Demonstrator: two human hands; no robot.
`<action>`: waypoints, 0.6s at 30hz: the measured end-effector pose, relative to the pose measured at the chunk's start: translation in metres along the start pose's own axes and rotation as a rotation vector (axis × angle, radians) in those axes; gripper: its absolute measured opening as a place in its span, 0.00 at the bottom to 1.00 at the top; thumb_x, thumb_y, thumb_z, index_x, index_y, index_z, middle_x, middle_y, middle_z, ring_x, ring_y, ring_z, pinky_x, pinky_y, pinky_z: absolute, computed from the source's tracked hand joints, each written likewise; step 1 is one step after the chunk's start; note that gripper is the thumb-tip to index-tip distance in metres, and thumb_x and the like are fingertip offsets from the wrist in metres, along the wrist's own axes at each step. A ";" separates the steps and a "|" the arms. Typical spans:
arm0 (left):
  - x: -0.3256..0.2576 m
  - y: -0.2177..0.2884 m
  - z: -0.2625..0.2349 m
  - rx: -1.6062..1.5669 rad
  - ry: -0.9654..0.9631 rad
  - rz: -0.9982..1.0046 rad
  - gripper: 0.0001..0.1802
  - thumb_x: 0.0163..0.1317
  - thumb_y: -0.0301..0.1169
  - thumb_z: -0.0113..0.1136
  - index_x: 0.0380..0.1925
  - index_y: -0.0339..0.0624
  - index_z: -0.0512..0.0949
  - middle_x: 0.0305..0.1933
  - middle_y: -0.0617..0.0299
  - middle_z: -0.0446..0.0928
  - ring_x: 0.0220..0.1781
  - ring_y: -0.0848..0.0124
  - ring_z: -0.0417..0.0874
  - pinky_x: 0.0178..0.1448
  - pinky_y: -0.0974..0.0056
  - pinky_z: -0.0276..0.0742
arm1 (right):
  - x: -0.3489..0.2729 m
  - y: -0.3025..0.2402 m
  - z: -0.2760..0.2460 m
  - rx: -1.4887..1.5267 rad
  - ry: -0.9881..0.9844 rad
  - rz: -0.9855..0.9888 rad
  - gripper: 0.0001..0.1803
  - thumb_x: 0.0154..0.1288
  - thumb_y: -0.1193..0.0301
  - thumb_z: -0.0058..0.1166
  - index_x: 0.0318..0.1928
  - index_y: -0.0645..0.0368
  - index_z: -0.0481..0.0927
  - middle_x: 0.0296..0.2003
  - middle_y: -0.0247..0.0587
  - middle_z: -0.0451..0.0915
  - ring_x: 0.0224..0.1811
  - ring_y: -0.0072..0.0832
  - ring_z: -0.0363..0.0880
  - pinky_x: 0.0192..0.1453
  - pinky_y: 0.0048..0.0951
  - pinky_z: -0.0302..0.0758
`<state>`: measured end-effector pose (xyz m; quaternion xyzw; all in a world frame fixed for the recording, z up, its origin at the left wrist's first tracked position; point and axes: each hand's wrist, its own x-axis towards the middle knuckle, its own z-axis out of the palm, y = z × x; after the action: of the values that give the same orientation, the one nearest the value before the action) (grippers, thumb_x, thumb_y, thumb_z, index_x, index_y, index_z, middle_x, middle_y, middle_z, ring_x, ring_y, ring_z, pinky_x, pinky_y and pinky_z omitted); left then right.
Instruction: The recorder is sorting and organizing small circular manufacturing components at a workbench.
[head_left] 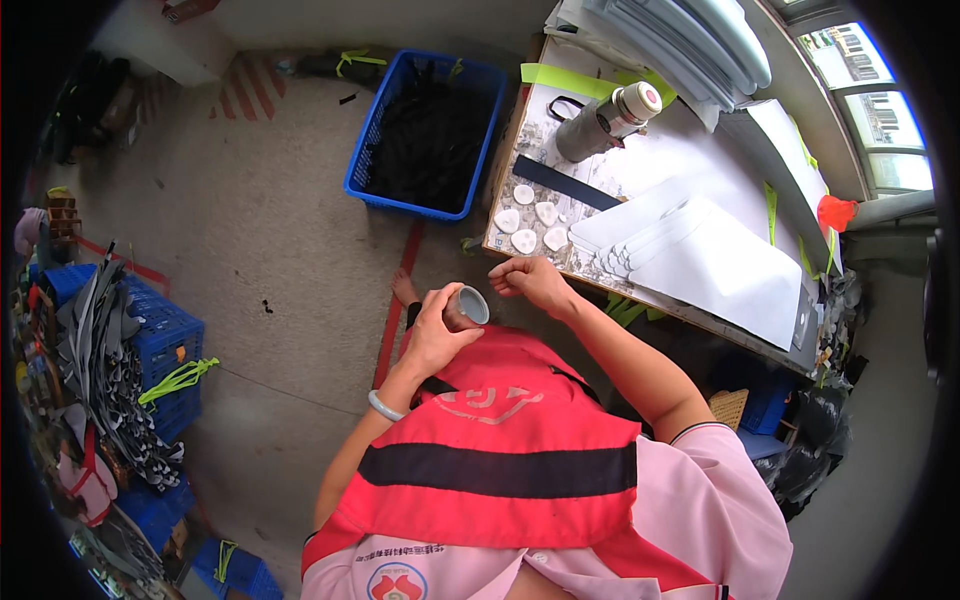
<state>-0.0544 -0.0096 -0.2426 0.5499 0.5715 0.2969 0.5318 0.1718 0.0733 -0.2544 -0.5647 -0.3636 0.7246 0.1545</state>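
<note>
My left hand (pixel 437 333) is wrapped round a small cup (pixel 471 307), brownish outside with a pale grey inside. The cup's mouth is tilted up and to the right, above my red apron (pixel 500 365). A little right of it, my right hand (pixel 532 283) is held in front of the table's near corner, its fingers curled in toward the thumb. Whether anything small is between them I cannot make out. On the table, past that hand, lie several small white rounded pieces (pixel 524 241). A grey bottle (pixel 590 130) with a white top stands farther back.
The table (pixel 640 165) also bears a dark strip (pixel 565 183), fanned white sheets (pixel 700 265) and stacked grey sheets (pixel 690 40). A blue crate (pixel 357 185) of black pieces is on the floor beside it. At the left, dark cut pieces (pixel 100 350) hang over another blue crate (pixel 165 330).
</note>
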 end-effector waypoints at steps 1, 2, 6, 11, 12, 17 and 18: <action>0.000 -0.001 -0.001 0.006 -0.005 -0.007 0.41 0.47 0.31 0.79 0.62 0.42 0.71 0.59 0.52 0.73 0.63 0.56 0.77 0.67 0.58 0.73 | 0.003 -0.002 -0.003 -0.096 0.026 -0.038 0.16 0.70 0.80 0.44 0.49 0.70 0.84 0.43 0.47 0.86 0.44 0.29 0.86 0.55 0.29 0.83; -0.001 -0.002 -0.001 0.001 -0.002 -0.007 0.41 0.47 0.31 0.79 0.62 0.42 0.71 0.59 0.52 0.73 0.63 0.56 0.77 0.67 0.58 0.73 | 0.006 -0.002 -0.007 -0.192 0.051 -0.076 0.16 0.70 0.80 0.44 0.50 0.70 0.84 0.44 0.46 0.86 0.45 0.29 0.86 0.56 0.29 0.83; -0.003 -0.009 -0.003 0.020 -0.004 0.001 0.42 0.47 0.32 0.79 0.63 0.42 0.70 0.59 0.52 0.73 0.63 0.56 0.76 0.67 0.58 0.73 | 0.015 -0.009 -0.015 -0.413 0.043 -0.139 0.15 0.69 0.80 0.46 0.49 0.70 0.84 0.41 0.44 0.86 0.43 0.26 0.85 0.53 0.27 0.83; -0.005 -0.014 -0.004 0.014 0.013 0.004 0.42 0.47 0.32 0.79 0.63 0.42 0.70 0.59 0.52 0.73 0.62 0.56 0.76 0.67 0.58 0.73 | 0.021 -0.016 -0.022 -0.270 0.082 -0.174 0.15 0.66 0.80 0.48 0.47 0.69 0.86 0.37 0.41 0.87 0.39 0.25 0.85 0.49 0.26 0.83; -0.005 -0.015 -0.005 0.010 0.013 -0.002 0.42 0.46 0.32 0.79 0.63 0.42 0.70 0.59 0.52 0.73 0.62 0.55 0.76 0.67 0.58 0.73 | 0.022 -0.020 -0.025 -0.260 0.104 -0.192 0.15 0.66 0.80 0.48 0.47 0.69 0.86 0.37 0.41 0.87 0.39 0.25 0.85 0.50 0.27 0.83; -0.006 -0.013 -0.006 0.013 0.002 -0.015 0.42 0.47 0.32 0.79 0.63 0.42 0.70 0.59 0.51 0.72 0.62 0.55 0.76 0.67 0.58 0.72 | 0.025 -0.030 -0.041 -0.190 0.173 -0.192 0.14 0.67 0.82 0.47 0.47 0.71 0.85 0.38 0.43 0.87 0.40 0.25 0.85 0.51 0.25 0.82; -0.005 -0.012 -0.006 0.019 -0.002 -0.013 0.42 0.47 0.32 0.79 0.63 0.42 0.70 0.59 0.51 0.72 0.62 0.55 0.75 0.68 0.57 0.72 | 0.025 -0.031 -0.044 -0.192 0.172 -0.192 0.14 0.67 0.82 0.47 0.47 0.71 0.85 0.38 0.43 0.87 0.40 0.25 0.85 0.51 0.25 0.82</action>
<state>-0.0649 -0.0156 -0.2507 0.5516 0.5774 0.2871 0.5291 0.1986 0.1262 -0.2542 -0.5994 -0.4690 0.6175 0.1987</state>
